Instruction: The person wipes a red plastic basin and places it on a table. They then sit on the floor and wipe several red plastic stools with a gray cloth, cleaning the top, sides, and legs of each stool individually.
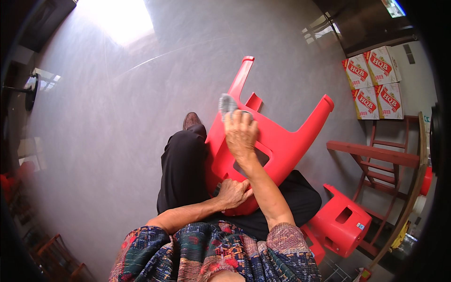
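While the red stool [279, 143] lies tipped across the person's lap [184, 174], legs pointing away | right hand [241, 135]: grasping a grey cloth [227, 104] against the stool's side | left hand [232, 193]: clasping the stool's near end | white-and-red boxes [373, 83]: stacked at far right

Left head-worn fisheye; faces down, close above lap [181, 183], floor [117, 113] beyond.

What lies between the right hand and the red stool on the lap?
The head view shows a grey cloth under the right hand, over the red stool.
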The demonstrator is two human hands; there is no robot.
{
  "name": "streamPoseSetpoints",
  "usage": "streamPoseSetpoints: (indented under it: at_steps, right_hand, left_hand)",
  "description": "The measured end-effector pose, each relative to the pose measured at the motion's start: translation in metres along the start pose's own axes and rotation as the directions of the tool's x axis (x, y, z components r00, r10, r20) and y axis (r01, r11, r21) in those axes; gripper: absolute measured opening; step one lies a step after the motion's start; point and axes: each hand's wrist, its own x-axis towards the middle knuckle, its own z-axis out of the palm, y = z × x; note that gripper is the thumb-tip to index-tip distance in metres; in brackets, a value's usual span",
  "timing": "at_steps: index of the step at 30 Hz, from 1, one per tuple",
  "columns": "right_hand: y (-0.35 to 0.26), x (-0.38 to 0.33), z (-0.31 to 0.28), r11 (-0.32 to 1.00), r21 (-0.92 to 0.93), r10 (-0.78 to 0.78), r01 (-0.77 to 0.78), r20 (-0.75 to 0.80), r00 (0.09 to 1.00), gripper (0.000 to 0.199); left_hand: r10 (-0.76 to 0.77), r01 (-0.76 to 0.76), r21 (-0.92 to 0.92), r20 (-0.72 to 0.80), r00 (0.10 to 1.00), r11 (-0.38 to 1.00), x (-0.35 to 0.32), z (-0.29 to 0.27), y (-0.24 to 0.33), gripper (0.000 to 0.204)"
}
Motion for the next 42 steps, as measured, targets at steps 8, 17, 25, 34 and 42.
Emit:
streamPoseSetpoints:
  at_steps: [8, 17, 25, 34, 42]
  right_hand:
    - [0.033, -0.007, -0.003, 0.991, 0.033, -0.128, 0.13, -0.058, 0.99, 0.018]
    - [0.119, -0.117, -0.035, 0.857, 0.288, 0.483, -0.428, -0.159, 0.861, 0.043]
    - [0.06, -0.266, -0.005, 0.097, 0.827, 0.629, -0.553, 0.38, 0.678, 0.035]
    - [0.117, -0.238, -0.036, 0.331, 0.908, 0.301, -0.256, 0.155, 0.941, 0.068]
    - [0.153, -0.187, -0.052, -0.649, 0.75, 0.341, -0.129, 0.438, 0.832, 0.036]
  left_hand:
    - [-0.003, 0.008, 0.05, -0.093, 0.996, 0.999, 0.001, -0.012, 0.002, 0.047]
    - [-0.115, 0.114, 0.037, 0.022, 0.993, 0.993, 0.004, -0.017, 0.016, 0.055]
    - [-0.246, 0.248, -0.028, 0.063, 0.967, 0.968, 0.007, -0.03, 0.022, 0.052]
    - [-0.27, 0.305, -0.238, 0.168, 0.948, 0.922, 0.074, -0.085, 0.051, 0.057]
    - [0.046, -0.04, 0.042, -0.156, 0.987, 0.998, 0.152, -0.162, 0.139, 0.047]
